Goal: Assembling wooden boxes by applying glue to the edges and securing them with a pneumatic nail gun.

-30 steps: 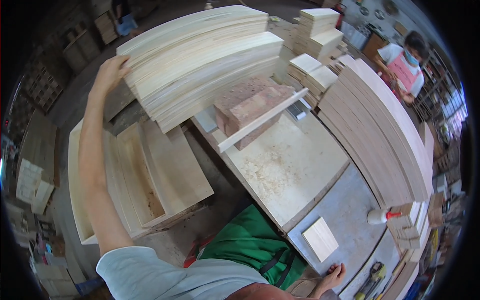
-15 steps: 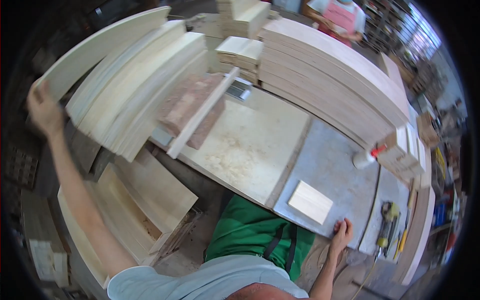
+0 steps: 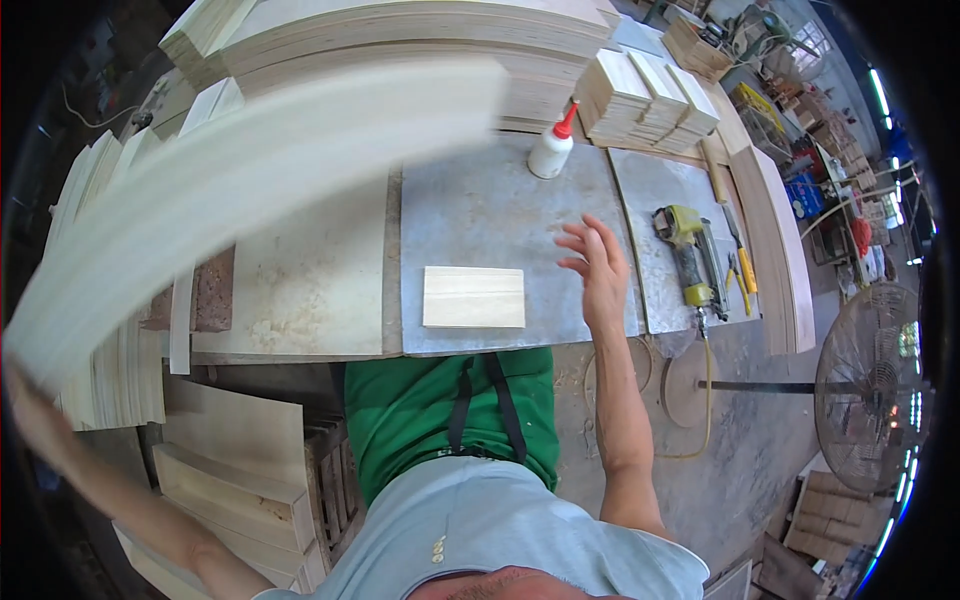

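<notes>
A long wooden board (image 3: 270, 160), motion-blurred, is being held above the left part of the counter (image 3: 460, 205) by the left hand (image 3: 24, 388), fingers being clamped on its near end. The right hand (image 3: 603, 272) is being held over the counter, fingers apart, between a rectangular wood block (image 3: 474, 297) and a pneumatic nailer (image 3: 690, 262).

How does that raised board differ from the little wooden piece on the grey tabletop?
The raised board is far longer than the little piece. The left hand holds the raised board, which looks blurred; the little piece lies flat and sharp on the grey tabletop. Both are pale wood.
</notes>
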Motion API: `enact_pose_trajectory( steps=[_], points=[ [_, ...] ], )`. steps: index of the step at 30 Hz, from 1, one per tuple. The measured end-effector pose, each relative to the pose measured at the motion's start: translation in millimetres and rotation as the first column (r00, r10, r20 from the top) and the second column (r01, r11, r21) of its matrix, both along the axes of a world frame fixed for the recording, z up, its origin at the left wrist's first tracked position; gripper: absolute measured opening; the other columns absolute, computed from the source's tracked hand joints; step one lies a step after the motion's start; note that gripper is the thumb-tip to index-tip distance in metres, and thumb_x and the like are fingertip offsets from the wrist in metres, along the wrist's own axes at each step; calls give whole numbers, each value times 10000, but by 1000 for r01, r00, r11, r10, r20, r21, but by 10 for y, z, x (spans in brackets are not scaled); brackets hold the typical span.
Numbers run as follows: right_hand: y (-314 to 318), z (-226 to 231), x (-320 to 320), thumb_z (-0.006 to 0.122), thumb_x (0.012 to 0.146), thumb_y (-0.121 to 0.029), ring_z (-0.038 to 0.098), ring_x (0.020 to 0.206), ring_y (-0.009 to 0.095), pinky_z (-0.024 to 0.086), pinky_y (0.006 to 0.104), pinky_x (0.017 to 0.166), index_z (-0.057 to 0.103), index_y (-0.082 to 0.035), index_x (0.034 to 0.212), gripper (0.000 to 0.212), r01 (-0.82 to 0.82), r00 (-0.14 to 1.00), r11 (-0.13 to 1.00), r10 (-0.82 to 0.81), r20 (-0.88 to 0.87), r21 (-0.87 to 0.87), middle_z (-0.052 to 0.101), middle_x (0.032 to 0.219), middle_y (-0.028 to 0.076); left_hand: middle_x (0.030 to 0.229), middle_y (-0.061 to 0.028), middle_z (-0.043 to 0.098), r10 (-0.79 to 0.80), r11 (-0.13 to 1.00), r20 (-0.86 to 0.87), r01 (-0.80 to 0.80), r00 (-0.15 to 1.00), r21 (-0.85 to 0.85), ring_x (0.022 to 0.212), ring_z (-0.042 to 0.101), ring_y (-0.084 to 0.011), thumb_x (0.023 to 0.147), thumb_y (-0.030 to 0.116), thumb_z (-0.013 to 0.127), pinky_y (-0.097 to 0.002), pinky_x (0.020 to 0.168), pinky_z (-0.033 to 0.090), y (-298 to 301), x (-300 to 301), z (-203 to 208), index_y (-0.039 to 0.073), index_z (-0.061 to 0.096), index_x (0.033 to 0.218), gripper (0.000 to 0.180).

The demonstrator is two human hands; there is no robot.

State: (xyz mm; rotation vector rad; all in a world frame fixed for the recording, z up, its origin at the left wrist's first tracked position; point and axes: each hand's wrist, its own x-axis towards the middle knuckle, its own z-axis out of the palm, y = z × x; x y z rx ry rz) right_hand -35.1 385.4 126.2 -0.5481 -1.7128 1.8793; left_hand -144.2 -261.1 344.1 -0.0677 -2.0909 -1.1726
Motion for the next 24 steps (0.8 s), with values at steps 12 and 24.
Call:
enact_pose_trajectory(
  steps=[12, 24],
  points=[
    [559, -540, -466, 547, 914, -179, 601, 726, 122, 530, 269, 615, 534, 2, 1185, 326, -123, 930, 992, 128, 344, -38, 628, 935, 76, 1078, -133, 635, -147, 986, 491, 164, 858, 9, 1006, 577, -206, 946, 356, 534, -323, 910, 423, 1708, -1519, -2378, -35, 591, 1123, 433],
    [939, -683, -580, 628, 775, -281, 648, 840, 305, 473, 389, 769, 633, 83, 1021, 440, -133, 813, 820, -232, 535, 557, 667, 920, 229, 1179, -261, 596, -26, 907, 718, 319, 696, -276, 1109, 570, -377, 886, 324, 536, -402, 941, 428, 2228, -2069, -2887, -49, 578, 1194, 485]
  ],
)
